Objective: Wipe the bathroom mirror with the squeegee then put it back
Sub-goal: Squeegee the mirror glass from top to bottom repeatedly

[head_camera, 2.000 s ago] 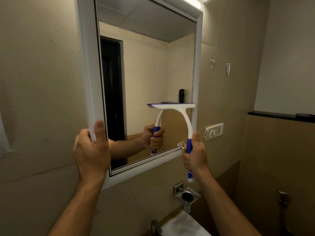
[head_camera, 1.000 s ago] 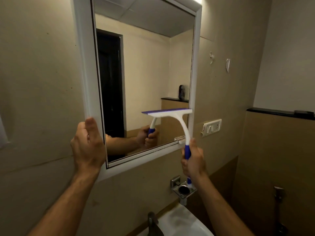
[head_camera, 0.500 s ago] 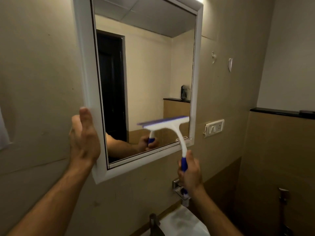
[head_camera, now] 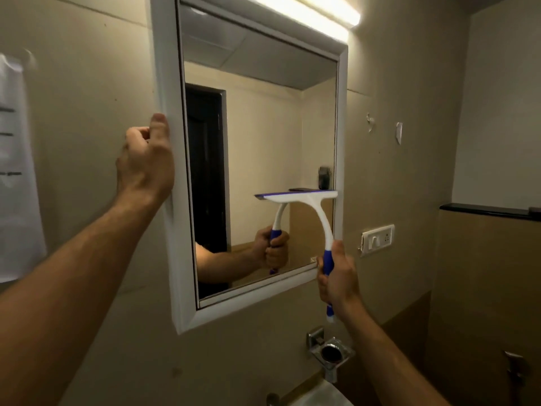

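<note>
A white-framed bathroom mirror (head_camera: 168, 83) hangs on the beige wall. My left hand (head_camera: 145, 162) grips its left frame edge, thumb on the front. My right hand (head_camera: 338, 278) grips the blue handle of a white and blue squeegee (head_camera: 313, 206). Its blade lies level against the glass in the lower right part of the mirror, touching the right frame. The glass reflects the hand, the squeegee and a dark doorway.
A tube light (head_camera: 316, 13) glows above the mirror. A switch plate (head_camera: 377, 238) sits right of it. Below are a chrome holder (head_camera: 330, 353), a tap (head_camera: 272, 399) and a white basin (head_camera: 325, 397). A paper sheet (head_camera: 17, 171) hangs at left. A dark ledge (head_camera: 489, 210) runs at right.
The squeegee went down the glass to near the bottom frame, then came back up a little. My left hand slid higher up the frame. The view tilted upward.
</note>
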`<move>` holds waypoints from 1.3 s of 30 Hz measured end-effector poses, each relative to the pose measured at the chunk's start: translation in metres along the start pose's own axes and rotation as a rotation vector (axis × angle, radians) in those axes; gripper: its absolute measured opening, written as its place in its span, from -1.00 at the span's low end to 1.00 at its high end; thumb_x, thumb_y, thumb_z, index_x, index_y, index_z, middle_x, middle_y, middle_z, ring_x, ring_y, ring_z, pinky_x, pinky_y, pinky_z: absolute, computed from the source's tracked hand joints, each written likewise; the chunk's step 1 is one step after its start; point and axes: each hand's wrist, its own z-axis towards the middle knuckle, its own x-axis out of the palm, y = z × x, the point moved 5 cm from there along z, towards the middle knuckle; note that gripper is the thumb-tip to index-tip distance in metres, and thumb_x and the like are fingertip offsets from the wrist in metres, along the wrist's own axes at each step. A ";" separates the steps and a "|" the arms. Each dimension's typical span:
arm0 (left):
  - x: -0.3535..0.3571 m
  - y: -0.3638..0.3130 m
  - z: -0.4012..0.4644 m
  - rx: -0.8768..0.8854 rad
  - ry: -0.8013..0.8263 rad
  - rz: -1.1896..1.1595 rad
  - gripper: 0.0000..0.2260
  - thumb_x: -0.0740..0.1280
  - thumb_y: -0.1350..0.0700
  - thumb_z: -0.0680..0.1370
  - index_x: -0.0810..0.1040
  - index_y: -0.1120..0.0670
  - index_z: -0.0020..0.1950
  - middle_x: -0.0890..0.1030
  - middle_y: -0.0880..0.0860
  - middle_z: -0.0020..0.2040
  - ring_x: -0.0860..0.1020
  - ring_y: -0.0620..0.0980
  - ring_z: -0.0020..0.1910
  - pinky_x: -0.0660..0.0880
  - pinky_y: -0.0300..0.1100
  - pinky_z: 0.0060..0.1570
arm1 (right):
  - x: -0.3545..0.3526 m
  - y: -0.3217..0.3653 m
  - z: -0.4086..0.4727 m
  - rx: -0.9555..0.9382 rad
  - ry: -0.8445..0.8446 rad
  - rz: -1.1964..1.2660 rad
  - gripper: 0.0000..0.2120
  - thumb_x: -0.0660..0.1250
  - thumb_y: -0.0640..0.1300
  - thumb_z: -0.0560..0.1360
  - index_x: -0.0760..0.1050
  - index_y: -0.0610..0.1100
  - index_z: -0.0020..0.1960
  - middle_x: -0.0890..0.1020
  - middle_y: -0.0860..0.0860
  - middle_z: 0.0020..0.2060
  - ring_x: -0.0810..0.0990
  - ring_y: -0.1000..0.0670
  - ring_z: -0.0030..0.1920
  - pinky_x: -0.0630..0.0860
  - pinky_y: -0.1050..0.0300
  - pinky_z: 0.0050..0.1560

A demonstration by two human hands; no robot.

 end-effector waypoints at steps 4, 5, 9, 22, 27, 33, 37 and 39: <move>0.030 -0.021 -0.002 -0.180 0.111 -0.173 -0.45 -0.06 -0.21 0.65 0.50 0.22 0.09 0.42 0.07 -0.20 0.36 -0.04 -0.27 0.22 -0.13 0.01 | 0.010 0.091 0.047 -0.103 -0.021 0.023 -0.47 -0.04 0.31 0.54 0.40 -0.07 -0.29 0.36 0.04 -0.53 0.28 0.08 -0.61 0.24 0.26 -0.60; 0.062 -0.034 -0.026 -0.258 0.377 -0.265 -0.43 -0.06 -0.15 0.66 0.51 0.23 -0.18 0.30 0.03 -0.42 0.24 -0.09 -0.51 0.04 -0.12 0.22 | 0.016 0.115 0.058 -0.113 -0.013 0.022 -0.46 -0.04 0.33 0.53 0.40 -0.05 -0.32 0.36 0.05 -0.54 0.26 0.08 -0.61 0.23 0.25 -0.59; 0.166 -0.051 -0.076 -0.457 0.716 -0.816 -0.75 0.05 -0.04 0.28 -0.07 -0.11 -0.25 -0.34 -0.08 -0.33 -0.33 0.27 -0.51 -0.20 -0.71 -0.13 | 0.033 0.168 0.092 -0.154 0.002 -0.015 -0.46 -0.03 0.36 0.51 0.39 -0.05 -0.32 0.36 0.04 -0.53 0.25 0.07 -0.59 0.22 0.23 -0.57; 0.208 -0.062 -0.074 -0.695 1.031 -1.293 -0.60 0.04 -0.05 0.28 -0.18 -0.12 -0.08 -0.33 -0.03 -0.32 -0.35 0.21 -0.49 0.18 -0.61 -0.21 | 0.024 0.149 0.093 -0.228 -0.025 0.010 -0.47 -0.04 0.34 0.53 0.41 -0.06 -0.26 0.36 0.04 -0.54 0.25 0.08 -0.62 0.22 0.24 -0.60; 0.207 -0.091 -0.057 -0.658 1.145 -1.378 -0.56 0.05 -0.06 0.31 -0.24 -0.04 -0.07 -0.34 0.02 -0.34 -0.28 0.27 -0.51 0.32 -0.47 -0.31 | 0.041 0.186 0.111 -0.212 -0.025 0.010 -0.47 -0.03 0.35 0.52 0.40 -0.06 -0.24 0.36 0.06 -0.56 0.24 0.09 -0.62 0.21 0.25 -0.61; 0.207 -0.059 -0.079 -0.679 1.154 -1.293 -0.62 0.06 -0.08 0.30 -0.17 -0.18 -0.10 -0.34 -0.06 -0.35 -0.36 0.22 -0.49 -0.15 -0.70 -0.12 | 0.040 0.135 0.091 -0.143 0.006 0.020 -0.46 -0.05 0.36 0.51 0.37 -0.04 -0.31 0.32 0.03 -0.53 0.22 0.06 -0.61 0.19 0.24 -0.59; 0.203 -0.058 -0.066 -0.640 1.146 -1.186 -0.75 0.05 -0.06 0.30 0.00 -0.17 -0.12 -0.34 -0.11 -0.34 -0.38 0.23 -0.48 -0.22 -0.71 -0.14 | 0.025 0.148 0.089 -0.132 0.014 -0.020 -0.45 -0.03 0.38 0.50 0.40 -0.04 -0.33 0.34 0.06 -0.57 0.23 0.08 -0.62 0.20 0.24 -0.61; 0.202 -0.068 -0.053 -0.630 1.124 -1.201 -0.72 0.05 -0.06 0.31 -0.04 -0.18 -0.10 -0.35 -0.09 -0.33 -0.34 0.27 -0.49 -0.18 -0.73 -0.14 | 0.027 0.173 0.095 -0.154 0.011 -0.027 -0.45 -0.02 0.38 0.49 0.40 -0.03 -0.33 0.35 0.07 -0.57 0.24 0.08 -0.62 0.20 0.24 -0.60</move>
